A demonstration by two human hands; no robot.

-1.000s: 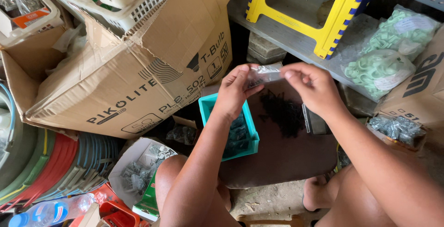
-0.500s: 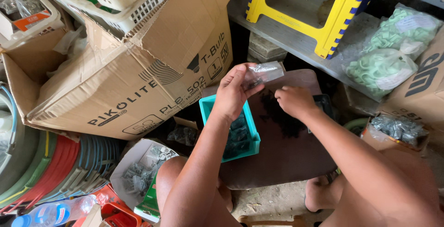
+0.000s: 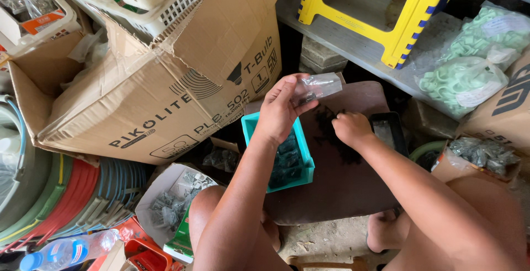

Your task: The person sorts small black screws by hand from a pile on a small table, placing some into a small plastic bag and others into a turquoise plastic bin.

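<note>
Nearest the camera, low at the left, a plastic water bottle (image 3: 66,251) lies beside an open white box of small grey fittings (image 3: 168,202). Just beyond, between the person's knees, a dark brown board (image 3: 342,185) carries a teal tray (image 3: 301,163) of filled packets on its left side and a loose heap of small black screws (image 3: 337,133) toward its far middle.

The right hand (image 3: 350,128) has come down since a second ago, when it was up at the mouth of the bag; it now sits curled on the screw heap, fingers closed as if pinching up pieces, though what they grip is hidden. That drop suggests another pick for the bag is under way.

The left hand (image 3: 281,111) stays raised above the tray, thumb and fingers pinched on a small clear plastic bag (image 3: 317,87), its mouth turned right.

Farther off stand a big cardboard carton (image 3: 182,83) at left, a yellow stool (image 3: 381,11) and bags of green clips (image 3: 469,77) at right.
</note>
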